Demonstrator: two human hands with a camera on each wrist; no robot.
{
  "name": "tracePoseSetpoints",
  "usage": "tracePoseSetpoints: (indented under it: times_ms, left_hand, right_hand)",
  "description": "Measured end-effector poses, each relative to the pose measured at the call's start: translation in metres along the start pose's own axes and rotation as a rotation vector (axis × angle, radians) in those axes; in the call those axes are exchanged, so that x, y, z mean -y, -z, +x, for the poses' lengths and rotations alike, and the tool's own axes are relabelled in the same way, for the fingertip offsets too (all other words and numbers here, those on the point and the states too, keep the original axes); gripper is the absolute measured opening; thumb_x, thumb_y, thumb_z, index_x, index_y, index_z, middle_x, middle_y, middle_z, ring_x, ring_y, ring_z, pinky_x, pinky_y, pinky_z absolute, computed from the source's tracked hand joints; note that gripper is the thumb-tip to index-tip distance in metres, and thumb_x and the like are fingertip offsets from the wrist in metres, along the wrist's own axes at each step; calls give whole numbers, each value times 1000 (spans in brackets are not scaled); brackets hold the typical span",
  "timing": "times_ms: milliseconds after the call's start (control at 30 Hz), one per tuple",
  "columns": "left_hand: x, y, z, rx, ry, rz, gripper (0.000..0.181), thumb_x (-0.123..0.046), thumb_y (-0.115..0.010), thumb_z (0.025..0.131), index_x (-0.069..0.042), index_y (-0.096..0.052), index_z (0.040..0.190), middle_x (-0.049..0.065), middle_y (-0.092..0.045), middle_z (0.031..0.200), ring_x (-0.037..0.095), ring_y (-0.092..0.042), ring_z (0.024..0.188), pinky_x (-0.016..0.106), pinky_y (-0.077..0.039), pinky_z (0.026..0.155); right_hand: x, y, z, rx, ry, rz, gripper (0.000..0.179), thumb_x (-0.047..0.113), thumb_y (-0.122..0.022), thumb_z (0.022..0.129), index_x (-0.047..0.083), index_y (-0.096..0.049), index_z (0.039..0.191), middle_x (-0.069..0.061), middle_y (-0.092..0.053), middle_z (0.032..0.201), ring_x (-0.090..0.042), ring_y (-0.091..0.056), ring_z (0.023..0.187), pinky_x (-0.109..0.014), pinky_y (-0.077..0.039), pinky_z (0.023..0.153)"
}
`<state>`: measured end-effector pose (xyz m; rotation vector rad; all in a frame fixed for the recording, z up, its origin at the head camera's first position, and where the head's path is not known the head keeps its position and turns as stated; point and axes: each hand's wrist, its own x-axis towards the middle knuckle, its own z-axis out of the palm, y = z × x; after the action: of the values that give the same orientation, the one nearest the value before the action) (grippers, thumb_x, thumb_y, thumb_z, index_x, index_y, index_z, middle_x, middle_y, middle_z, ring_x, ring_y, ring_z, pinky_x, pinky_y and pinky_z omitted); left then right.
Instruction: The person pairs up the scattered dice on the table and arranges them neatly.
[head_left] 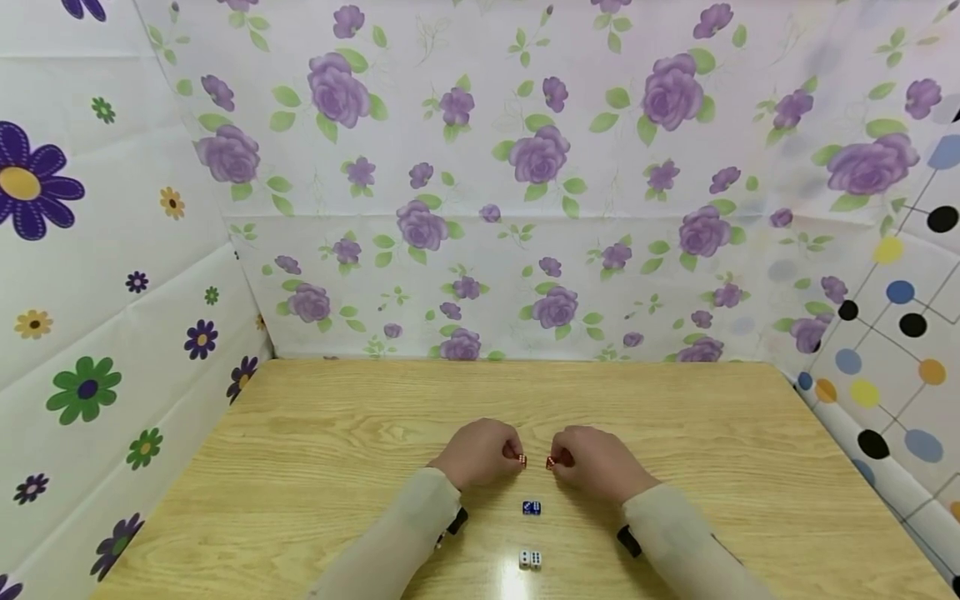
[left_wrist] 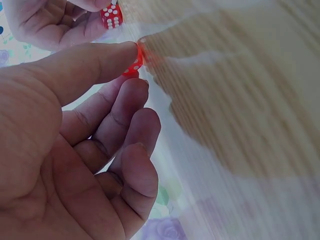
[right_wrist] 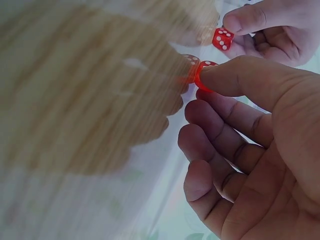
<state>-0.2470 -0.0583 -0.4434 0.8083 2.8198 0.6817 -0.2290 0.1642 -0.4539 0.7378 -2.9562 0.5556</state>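
My left hand (head_left: pixel 480 454) pinches a red die (head_left: pixel 522 459) with white pips between thumb and forefinger. Facing it across a small gap, my right hand (head_left: pixel 600 462) pinches a second red die (head_left: pixel 551 462) the same way. In the left wrist view, the left hand's red die (left_wrist: pixel 134 66) is partly covered by the thumb, right at the tabletop. The right wrist view has the right hand's red die (right_wrist: pixel 204 75) at the table surface, with its reflection beside it. Nearer to me, two blue dice (head_left: pixel 532 507) sit side by side between my forearms.
Two white dice (head_left: pixel 529 559) stand side by side closer to the front, below the blue pair. The glossy wood-grain table (head_left: pixel 337 417) is bordered by a purple-flowered cloth (head_left: pixel 480 208) behind and patterned cloths at both sides.
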Motion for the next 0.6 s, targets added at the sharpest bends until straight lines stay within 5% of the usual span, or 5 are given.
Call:
tracePoseSetpoints:
  times_ms: [600]
  left_hand:
    - [-3, -6, 9, 8, -31, 4, 5, -17, -81, 90, -14, -77, 92, -12, -67, 81, 3, -57, 72, 24, -49, 70]
  right_hand:
    - [7, -5, 8, 23, 38, 15, 13, 9, -80, 87, 17, -70, 85, 9, -56, 76, -6, -48, 67, -27, -44, 61]
